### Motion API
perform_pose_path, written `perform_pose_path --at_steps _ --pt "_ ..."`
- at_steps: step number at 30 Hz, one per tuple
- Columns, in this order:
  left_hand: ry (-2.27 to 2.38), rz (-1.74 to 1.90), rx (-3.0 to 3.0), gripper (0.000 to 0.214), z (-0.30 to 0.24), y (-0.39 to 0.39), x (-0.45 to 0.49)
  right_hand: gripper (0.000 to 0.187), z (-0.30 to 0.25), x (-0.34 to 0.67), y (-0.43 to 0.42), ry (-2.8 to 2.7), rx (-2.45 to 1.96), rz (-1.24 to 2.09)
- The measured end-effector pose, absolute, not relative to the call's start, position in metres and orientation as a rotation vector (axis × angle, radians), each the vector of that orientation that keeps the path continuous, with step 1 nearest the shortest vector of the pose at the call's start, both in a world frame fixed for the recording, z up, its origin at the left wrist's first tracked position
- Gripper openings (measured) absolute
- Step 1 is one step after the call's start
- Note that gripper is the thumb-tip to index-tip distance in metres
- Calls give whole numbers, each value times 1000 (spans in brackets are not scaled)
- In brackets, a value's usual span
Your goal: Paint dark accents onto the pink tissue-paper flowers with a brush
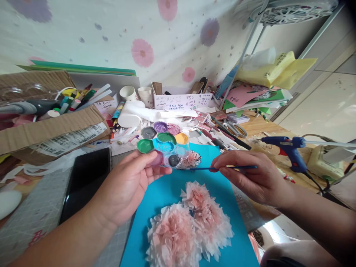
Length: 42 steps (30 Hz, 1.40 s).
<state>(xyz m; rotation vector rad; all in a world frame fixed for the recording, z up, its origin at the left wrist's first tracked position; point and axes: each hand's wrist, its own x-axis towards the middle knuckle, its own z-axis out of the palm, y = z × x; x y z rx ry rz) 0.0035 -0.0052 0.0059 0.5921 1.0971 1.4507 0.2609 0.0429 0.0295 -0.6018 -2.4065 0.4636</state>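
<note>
- Left hand (125, 189) has the clear plastic paint palette (164, 146) pinched at its near edge, thumb on top. It's up over the far left part of the turquoise paper sheet (161, 191), which I'm using as the landmark.
- Palette's a scalloped, flower-looking thing with round wells: two greens, bright blue, pale blue, yellow-orange, purple, pinky lilac, grey and black. Paint's pretty smeary around the rims.
- Right hand (250, 174) is gripping a skinny blue paintbrush (203, 169) between thumb and fingers, above the sheet's right side. Bristle end points left at the palette; can't tell if they touch.
- Fluffy tissue-paper flowers (174, 237) sit on the near half of the sheet, white frilly edges going to peachy pink in the middle.
- At the sheet's far end there's a ruffled flower (193, 159) with dark-tipped edges, partly behind the palette.
- Left of the sheet: black smartphone (86, 181) on a grey cutting mat (41, 218).
- Right of the sheet: blue glue gun (289, 146) on the wooden counter (258, 126).
</note>
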Motion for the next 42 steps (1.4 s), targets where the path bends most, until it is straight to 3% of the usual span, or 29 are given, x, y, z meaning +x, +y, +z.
perform_pose_path --at_steps 42 --pt "1110 1432 585 5 9 -8 4 17 31 262 40 -2351 -644 439"
